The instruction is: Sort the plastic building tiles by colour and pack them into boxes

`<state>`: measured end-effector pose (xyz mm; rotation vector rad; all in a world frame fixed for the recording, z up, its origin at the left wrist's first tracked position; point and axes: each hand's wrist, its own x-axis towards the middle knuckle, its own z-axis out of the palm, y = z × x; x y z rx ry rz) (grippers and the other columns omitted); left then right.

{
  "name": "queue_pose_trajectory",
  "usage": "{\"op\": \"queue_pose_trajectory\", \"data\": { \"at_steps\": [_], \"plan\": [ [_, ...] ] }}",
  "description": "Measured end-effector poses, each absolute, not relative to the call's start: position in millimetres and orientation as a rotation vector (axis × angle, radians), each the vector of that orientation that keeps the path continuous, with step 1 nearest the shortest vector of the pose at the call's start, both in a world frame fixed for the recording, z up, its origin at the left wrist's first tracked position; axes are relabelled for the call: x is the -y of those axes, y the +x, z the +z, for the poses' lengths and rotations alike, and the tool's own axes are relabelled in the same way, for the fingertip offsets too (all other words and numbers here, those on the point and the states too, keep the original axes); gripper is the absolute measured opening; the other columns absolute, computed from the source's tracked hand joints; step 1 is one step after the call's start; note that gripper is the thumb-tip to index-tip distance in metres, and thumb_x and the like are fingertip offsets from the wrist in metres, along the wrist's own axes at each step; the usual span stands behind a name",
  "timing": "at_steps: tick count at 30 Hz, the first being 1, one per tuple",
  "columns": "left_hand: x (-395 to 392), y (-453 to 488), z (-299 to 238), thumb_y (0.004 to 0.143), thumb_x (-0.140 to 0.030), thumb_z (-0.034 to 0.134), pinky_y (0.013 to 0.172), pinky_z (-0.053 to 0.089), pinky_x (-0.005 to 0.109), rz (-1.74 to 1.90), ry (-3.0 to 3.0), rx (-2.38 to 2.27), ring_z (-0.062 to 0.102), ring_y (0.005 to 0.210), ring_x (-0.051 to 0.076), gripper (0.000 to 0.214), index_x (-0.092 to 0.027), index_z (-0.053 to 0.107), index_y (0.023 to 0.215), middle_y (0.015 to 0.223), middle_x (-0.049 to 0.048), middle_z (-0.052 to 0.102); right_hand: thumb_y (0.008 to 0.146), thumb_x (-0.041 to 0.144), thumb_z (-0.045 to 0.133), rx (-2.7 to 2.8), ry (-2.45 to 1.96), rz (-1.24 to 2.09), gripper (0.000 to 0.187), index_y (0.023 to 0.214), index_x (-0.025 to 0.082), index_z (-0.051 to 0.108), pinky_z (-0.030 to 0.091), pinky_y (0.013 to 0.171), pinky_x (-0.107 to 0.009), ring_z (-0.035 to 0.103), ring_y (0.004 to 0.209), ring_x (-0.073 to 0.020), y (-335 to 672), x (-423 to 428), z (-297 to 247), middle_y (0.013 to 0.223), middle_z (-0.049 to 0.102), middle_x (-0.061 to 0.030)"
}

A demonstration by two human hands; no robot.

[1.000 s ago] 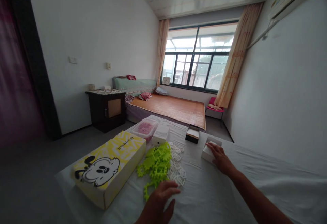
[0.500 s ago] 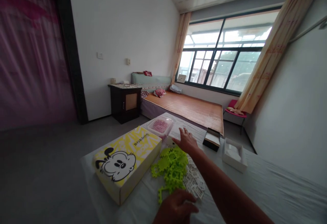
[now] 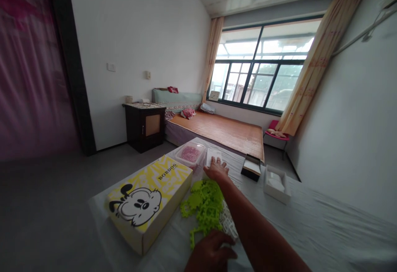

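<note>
My right hand point(image 3: 218, 169) reaches over the pile, its fingers spread on or just over a small white box point(image 3: 213, 153). I cannot tell whether it grips the box. Low in the view, my left hand point(image 3: 212, 252) is loosely bent, with a gap between thumb and fingers and nothing visible in them. It is at the near end of a heap of bright green plastic interlocking pieces point(image 3: 204, 204). White lattice-like pieces point(image 3: 228, 222) lie right of the green ones, partly covered by my right forearm.
A yellow and white BOBDOG box point(image 3: 151, 201) lies on the left of the cloth-covered table point(image 3: 310, 222). Behind it stands a clear tub with pink contents point(image 3: 190, 153). To the right are an open black box point(image 3: 251, 168) and a white box point(image 3: 277, 184).
My right hand has moved forward, from beside the small white box onto or just over it. My left hand stays by the green pieces. The whole view has shifted slightly.
</note>
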<state>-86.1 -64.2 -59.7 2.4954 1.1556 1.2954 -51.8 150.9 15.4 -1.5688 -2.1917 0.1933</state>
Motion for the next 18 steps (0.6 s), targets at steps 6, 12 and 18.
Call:
{"op": "queue_pose_trajectory", "data": {
  "at_steps": [6,12,18],
  "plan": [
    [71,-86,-45,0.059,0.003,0.044,0.082,0.05,0.025,1.336,2.4,-1.18,0.061,0.093,0.015,0.044,-0.023,0.066,0.088,0.1,0.0027,0.067,0.081,0.047,0.035,2.044,-1.75,0.42,0.066,0.142,0.023,0.024,0.029,0.09,-0.061,0.039,0.121,-0.0394,-23,-146,39,0.145,0.028,-0.0171],
    [79,-86,-13,0.072,-0.001,0.044,0.088,0.048,0.029,1.466,2.147,-1.423,0.059,0.098,0.016,0.04,-0.025,0.066,0.095,0.102,0.004,0.066,0.081,0.046,0.029,1.965,-1.59,0.556,0.065,0.141,0.02,0.028,0.028,0.099,-0.05,0.035,0.126,-0.0324,25,-133,57,0.143,0.033,-0.013],
    [49,-96,8,0.079,-0.013,0.048,0.097,0.043,0.037,1.472,2.062,-1.677,0.054,0.109,0.021,0.033,-0.022,0.063,0.107,0.114,0.0075,0.061,0.08,0.049,0.035,1.873,-1.379,0.617,0.061,0.132,0.019,0.044,0.032,0.098,-0.044,0.043,0.121,-0.0282,66,-112,65,0.135,0.046,-0.0097]
  ]
}}
